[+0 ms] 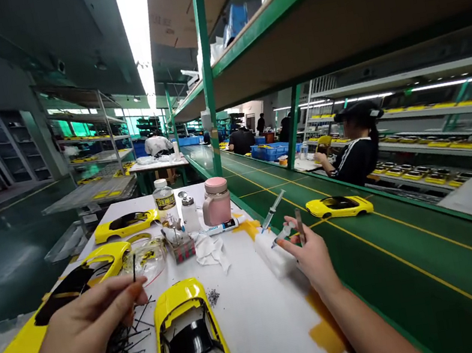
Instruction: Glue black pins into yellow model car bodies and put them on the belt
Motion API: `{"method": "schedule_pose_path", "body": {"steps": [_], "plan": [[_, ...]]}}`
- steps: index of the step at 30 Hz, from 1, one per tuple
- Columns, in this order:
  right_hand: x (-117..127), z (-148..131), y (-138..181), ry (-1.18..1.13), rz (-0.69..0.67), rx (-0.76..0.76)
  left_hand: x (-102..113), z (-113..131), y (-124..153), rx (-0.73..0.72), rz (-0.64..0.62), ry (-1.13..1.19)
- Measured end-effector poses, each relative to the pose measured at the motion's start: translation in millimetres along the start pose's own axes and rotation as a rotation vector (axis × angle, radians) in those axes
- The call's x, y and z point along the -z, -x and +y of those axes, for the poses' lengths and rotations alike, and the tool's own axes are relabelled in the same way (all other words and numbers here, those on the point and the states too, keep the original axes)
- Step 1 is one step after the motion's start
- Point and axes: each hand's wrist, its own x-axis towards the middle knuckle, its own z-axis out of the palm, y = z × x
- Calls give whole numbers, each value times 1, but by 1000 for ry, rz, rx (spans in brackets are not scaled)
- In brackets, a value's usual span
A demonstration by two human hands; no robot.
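Two hands busy: left hand (84, 325) pinches one black rod (135, 272) upright, clear of rod pile (120, 349) beside yellow car body (192, 342), probably for a clean single pick. Right hand (314, 257) grips tweezers (299, 223), fingertips at syringe (283, 233) on foam block (272, 255).

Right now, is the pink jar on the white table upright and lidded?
Upright and shut: the pink jar stands on its base on the white table, its darker pink lid seated squarely on top.

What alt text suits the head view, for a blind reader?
A left hand pinches a thin black rod near a yellow toy car body on a white table; the right hand holds a syringe beside a green conveyor.
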Motion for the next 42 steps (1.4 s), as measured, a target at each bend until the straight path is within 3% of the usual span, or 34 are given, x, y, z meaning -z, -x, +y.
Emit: {"method": "schedule_pose_path", "body": {"steps": [3,6,10,13,16,23,28,32,37,42], "plan": [[-13,0,-6,-27,-99,-15,-7,0,-17,121,50,188],[-20,0,-6,-46,-127,-24,-12,-15,-12,196,75,216],[-22,2,-7,-121,-52,-21,-16,-27,-2,261,69,218],[-20,0,-7,-188,55,-35,-19,-19,0,225,10,184],[-17,-11,0,-255,51,-74,-19,-13,0,182,-36,155],[-17,-58,39,-424,-216,-176,-13,-14,0,178,42,137],[-6,-81,66,-547,-373,-297,-16,-5,2,69,15,193],[3,-94,84,-692,-608,-343,-20,-8,1,87,-3,193],[-7,-107,111,-801,-865,-455,-22,-12,2,71,-24,222],[-17,-120,139,-966,-983,-556,-23,-12,2,44,-34,253]]}}
